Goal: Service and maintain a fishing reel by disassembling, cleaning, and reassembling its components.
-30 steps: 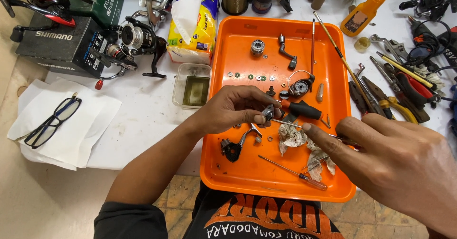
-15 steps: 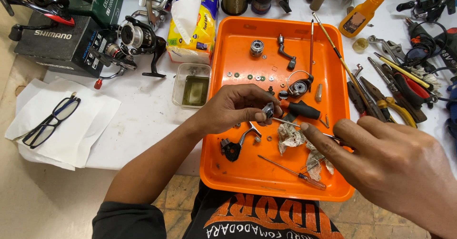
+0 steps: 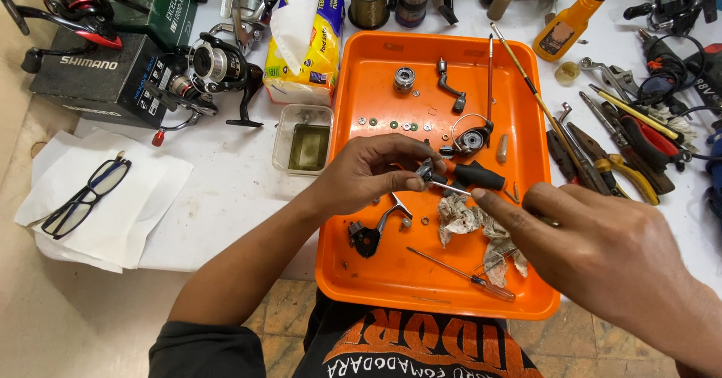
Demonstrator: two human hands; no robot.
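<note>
Head view, looking down on an orange tray [image 3: 391, 288] set on a white bench. Left hand [image 3: 368, 173] over the tray's middle, fingertips pinched around a small dark metal reel part [image 3: 426, 172]; most of the part hidden under the fingers, exact shape hard to make out. Right hand [image 3: 609, 250] near and to the right, large and close to the lens, wrist cut off by the frame edge; fingers closed on a thin metal tool [image 3: 451, 188] whose tip meets the part, its handle concealed inside the grip. Just beyond, a black-handled screwdriver [image 3: 474, 175] lying on the tray. Below the hands, crumpled tissue [image 3: 460, 218], partly covered by the right fingers. Near edge: a slim red-handled screwdriver [image 3: 466, 273]. Far left on paper, folded glasses [image 3: 86, 197]. Far right, pliers [image 3: 624, 163] among tools, crowded and partly cropped
</note>
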